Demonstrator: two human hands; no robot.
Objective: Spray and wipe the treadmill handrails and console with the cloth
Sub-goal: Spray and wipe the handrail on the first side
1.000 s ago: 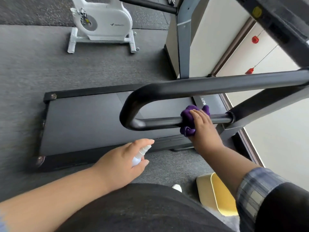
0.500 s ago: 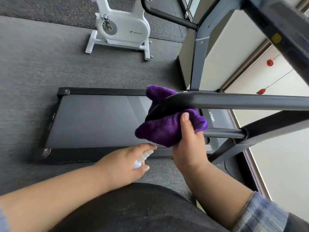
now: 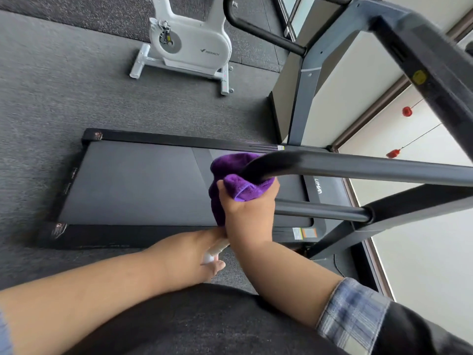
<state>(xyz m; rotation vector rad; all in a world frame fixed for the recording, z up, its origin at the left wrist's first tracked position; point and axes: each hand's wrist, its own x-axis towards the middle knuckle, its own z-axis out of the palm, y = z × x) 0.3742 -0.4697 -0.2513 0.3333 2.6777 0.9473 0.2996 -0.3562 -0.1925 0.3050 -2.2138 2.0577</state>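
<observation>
A black treadmill handrail (image 3: 358, 167) loops round at its near end, with a thinner lower bar (image 3: 322, 210) beneath it. My right hand (image 3: 249, 216) grips a purple cloth (image 3: 231, 175) wrapped around the curved end of that rail. My left hand (image 3: 197, 254) sits lower, close to my body, closed on a small white spray bottle (image 3: 216, 249) that is mostly hidden by my right wrist. The console is out of view above the dark upright (image 3: 419, 55) at top right.
The treadmill deck (image 3: 133, 183) lies on grey carpet below the rail. A white exercise bike (image 3: 189, 44) stands at the back. Another black handrail (image 3: 261, 32) and grey upright (image 3: 302, 98) are behind. A white wall with red hanging ornaments (image 3: 407, 111) is at right.
My right hand moved the cloth from the lower bar up to the curved end of the upper rail and now wraps it there. My left hand with the bottle drew under my right wrist.
</observation>
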